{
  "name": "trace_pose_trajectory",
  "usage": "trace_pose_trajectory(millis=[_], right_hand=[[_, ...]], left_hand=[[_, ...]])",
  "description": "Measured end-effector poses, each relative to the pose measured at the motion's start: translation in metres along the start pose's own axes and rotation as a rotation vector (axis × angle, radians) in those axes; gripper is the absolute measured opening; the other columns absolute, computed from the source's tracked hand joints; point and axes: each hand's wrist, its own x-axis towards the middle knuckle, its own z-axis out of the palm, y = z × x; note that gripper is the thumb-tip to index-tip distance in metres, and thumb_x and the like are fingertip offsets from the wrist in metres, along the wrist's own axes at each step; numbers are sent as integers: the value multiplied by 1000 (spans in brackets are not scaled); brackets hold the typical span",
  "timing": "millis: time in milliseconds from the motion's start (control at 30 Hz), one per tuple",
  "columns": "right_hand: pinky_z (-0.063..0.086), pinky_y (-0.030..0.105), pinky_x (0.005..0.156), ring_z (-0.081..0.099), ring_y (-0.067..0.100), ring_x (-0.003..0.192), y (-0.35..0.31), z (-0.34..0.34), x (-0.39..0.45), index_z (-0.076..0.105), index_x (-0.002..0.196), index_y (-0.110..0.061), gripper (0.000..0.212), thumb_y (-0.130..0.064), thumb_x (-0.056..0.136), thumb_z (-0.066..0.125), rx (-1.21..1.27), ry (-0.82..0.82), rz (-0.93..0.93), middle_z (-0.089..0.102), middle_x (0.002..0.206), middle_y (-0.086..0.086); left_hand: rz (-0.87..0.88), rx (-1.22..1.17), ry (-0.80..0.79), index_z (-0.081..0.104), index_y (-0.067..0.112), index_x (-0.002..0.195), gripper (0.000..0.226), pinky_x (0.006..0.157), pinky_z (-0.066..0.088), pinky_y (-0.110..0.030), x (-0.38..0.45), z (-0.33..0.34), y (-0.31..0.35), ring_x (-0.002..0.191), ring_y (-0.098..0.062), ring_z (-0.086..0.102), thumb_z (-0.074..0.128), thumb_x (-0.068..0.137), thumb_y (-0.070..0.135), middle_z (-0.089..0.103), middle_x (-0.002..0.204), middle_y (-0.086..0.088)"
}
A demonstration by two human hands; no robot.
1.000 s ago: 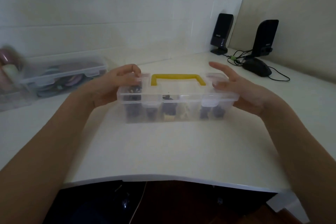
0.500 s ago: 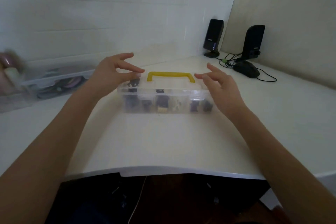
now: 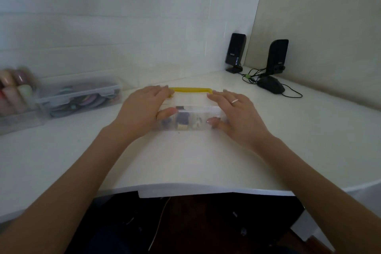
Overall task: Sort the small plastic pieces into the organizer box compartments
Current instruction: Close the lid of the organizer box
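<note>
Box: I see the organizer box [image 3: 193,117] lidded on the worktop [image 3: 185,161], pieces inside compartments.
Grip: left hand [image 3: 142,109] and right hand [image 3: 237,113] clasp its ends.
Progress: I judge sorting nearly done.

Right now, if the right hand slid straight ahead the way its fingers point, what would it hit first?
Probably the yellow handle: the right hand lies on the box, fingertips at the handle's right end. Depth is unclear.
</note>
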Motion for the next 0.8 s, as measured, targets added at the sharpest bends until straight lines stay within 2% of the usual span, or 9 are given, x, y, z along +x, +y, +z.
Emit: trace_pose_trajectory(millis=[67,133,267,367,467,500,567,667,800], right_hand=[[25,35,108,39,28,134,0,-2,1,47,136,-19,65,-57,87,29,83,-11,16,47,143,3],[27,32,105,44,29,131,0,-4,2,51,134,-17,62,-52,88,28,135,24,9,51,140,5],[46,37,89,63,35,108,-4,1,3,64,117,-9,47,-39,88,43,34,155,-13,67,117,11],[50,39,82,66,35,99,-7,13,6,65,108,-5,39,-31,88,44,-156,209,-8,69,107,13],[42,42,89,59,37,107,-6,22,6,59,116,-5,37,-28,94,41,-193,211,-1,63,115,14],[37,43,93,56,36,110,-6,23,6,57,119,-6,38,-30,96,38,-168,204,17,61,120,13],[30,44,101,52,33,114,-9,27,8,55,122,-9,45,-38,96,33,-114,191,96,57,123,11],[21,53,110,48,32,117,-17,37,21,55,119,-10,51,-45,94,28,-40,214,219,56,122,11],[13,55,112,45,31,116,-16,54,52,55,112,-11,51,-48,92,27,102,261,315,55,115,10]], left_hand=[[-15,-43,-69,36,16,144,70,115,21,-35,-1,-2,-1,142,-24,31,35,91,61,32,154,-9],[-18,-61,-110,27,19,148,67,117,13,-30,0,-2,-2,146,-19,21,43,93,54,22,157,-4],[-32,7,12,35,16,145,61,112,28,-36,-4,2,2,142,-24,33,43,94,48,34,153,-5],[-33,101,17,46,6,138,58,102,42,-41,-3,4,6,130,-32,48,43,94,44,46,144,-13],[9,220,104,66,1,113,55,73,57,-42,-3,14,3,94,-37,70,39,86,41,69,111,-20],[11,261,168,66,4,112,52,72,57,-40,-3,19,3,92,-36,70,39,85,40,70,108,-19],[-5,321,261,57,7,119,48,81,51,-38,-3,33,5,98,-35,67,39,87,38,67,113,-19],[-53,368,363,49,4,124,47,91,34,-45,-2,49,7,107,-34,54,37,90,34,60,116,-18],[-62,406,416,53,4,115,43,80,30,-42,17,58,-8,93,-29,39,38,88,33,61,103,-17]])
